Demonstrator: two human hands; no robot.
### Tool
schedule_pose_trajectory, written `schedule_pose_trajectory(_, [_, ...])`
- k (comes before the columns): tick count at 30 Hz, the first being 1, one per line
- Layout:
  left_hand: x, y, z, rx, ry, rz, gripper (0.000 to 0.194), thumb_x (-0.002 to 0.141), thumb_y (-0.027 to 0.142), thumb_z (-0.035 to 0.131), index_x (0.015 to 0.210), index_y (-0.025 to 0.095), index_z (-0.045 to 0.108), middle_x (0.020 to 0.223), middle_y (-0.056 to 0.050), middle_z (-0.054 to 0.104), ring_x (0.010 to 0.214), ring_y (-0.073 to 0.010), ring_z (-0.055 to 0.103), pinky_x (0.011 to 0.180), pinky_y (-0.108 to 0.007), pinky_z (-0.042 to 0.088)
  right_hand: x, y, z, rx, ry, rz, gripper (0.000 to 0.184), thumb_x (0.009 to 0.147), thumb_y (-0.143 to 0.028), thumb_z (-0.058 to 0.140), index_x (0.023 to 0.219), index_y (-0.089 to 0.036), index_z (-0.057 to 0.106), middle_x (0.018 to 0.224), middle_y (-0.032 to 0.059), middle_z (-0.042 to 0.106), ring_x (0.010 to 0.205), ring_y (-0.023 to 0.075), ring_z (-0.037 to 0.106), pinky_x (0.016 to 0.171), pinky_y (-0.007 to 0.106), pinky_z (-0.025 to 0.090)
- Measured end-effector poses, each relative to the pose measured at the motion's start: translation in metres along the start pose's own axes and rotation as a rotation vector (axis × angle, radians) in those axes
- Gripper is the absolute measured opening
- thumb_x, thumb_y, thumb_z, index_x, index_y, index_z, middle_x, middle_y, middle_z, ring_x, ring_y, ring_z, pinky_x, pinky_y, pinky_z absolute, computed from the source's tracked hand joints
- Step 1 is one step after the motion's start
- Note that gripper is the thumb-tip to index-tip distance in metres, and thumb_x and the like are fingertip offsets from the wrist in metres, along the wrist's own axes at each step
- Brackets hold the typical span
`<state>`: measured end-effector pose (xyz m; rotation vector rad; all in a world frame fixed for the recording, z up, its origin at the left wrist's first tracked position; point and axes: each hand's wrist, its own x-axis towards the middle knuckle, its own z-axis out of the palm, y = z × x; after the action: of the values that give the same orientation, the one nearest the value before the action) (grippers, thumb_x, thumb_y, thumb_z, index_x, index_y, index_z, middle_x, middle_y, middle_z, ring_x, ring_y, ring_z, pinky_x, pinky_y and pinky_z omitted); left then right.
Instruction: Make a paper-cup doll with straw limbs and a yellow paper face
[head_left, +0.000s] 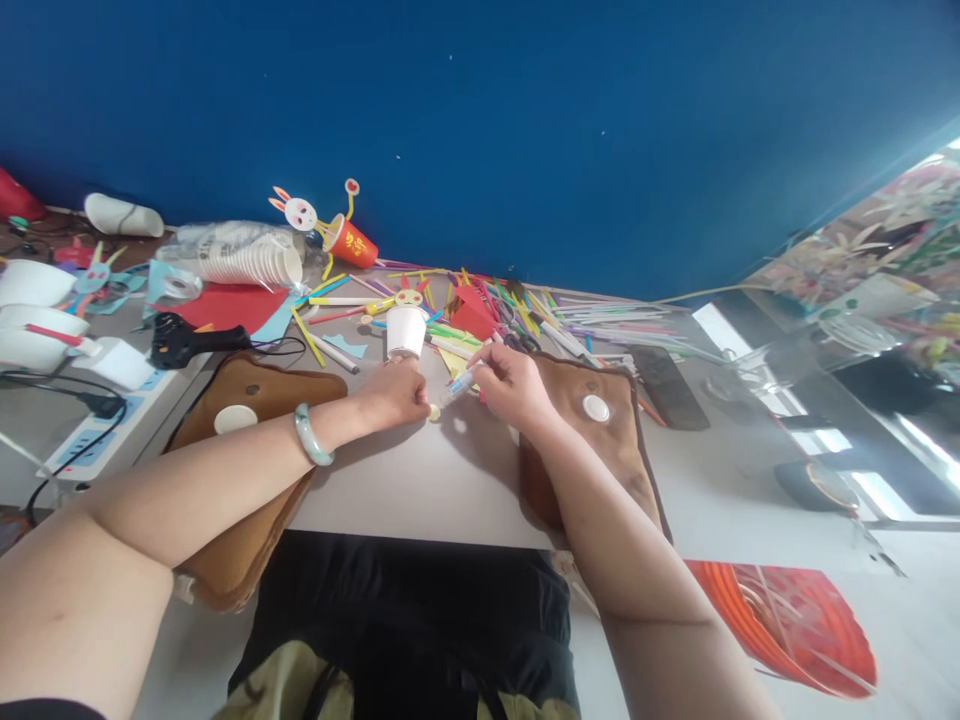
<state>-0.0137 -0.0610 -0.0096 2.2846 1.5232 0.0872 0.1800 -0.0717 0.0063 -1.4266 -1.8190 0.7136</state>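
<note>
My left hand [397,393] is closed, thumb and fingers pinched, with a small pale-yellow disc [434,412] at its fingertips. My right hand [511,385] grips a slim clear tube [462,382] with bluish markings, tilted so its lower end points toward the disc. Just behind my left hand stands a white paper cup [406,331]. A small figure with red ears [410,297] shows above the cup. Both hands are low over the table, between two brown cushions.
The left brown cushion [259,385] and right brown cushion [581,450] lie under my forearms. Colourful straws [600,320] and paper scraps spread behind. A hot glue gun [199,340], a power strip [97,425] and stacked paper cups [240,255] are left. An orange cup figure [352,243] leans by the blue wall.
</note>
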Motion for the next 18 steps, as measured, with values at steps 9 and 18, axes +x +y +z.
schedule_pose_trajectory(9, [0.0015,-0.0071,0.0038,-0.003,-0.004,0.032,0.015,0.073,0.027,0.06,0.066,0.019,0.071,0.094,-0.008,0.066,0.086,-0.024,0.064,0.074,-0.033,0.047,-0.0028,-0.0007,0.0054,-0.072,-0.111,-0.176,0.012,0.077,-0.022,0.054,0.076,-0.017,0.065,0.058,-0.004,0.052,0.053,0.0094,0.041,0.056,0.024,0.034])
schedule_pose_trajectory(18, [0.0036,-0.01,0.0016,0.028,-0.056,0.022,0.017,0.077,0.031,0.06,0.072,0.019,0.071,0.102,-0.009,0.065,0.102,-0.0267,0.061,0.081,-0.034,0.047,-0.0045,0.0035,0.0095,-0.094,-0.164,-0.274,0.012,0.077,-0.024,0.056,0.081,-0.017,0.065,0.062,-0.0027,0.055,0.055,0.0102,0.045,0.058,0.025,0.036])
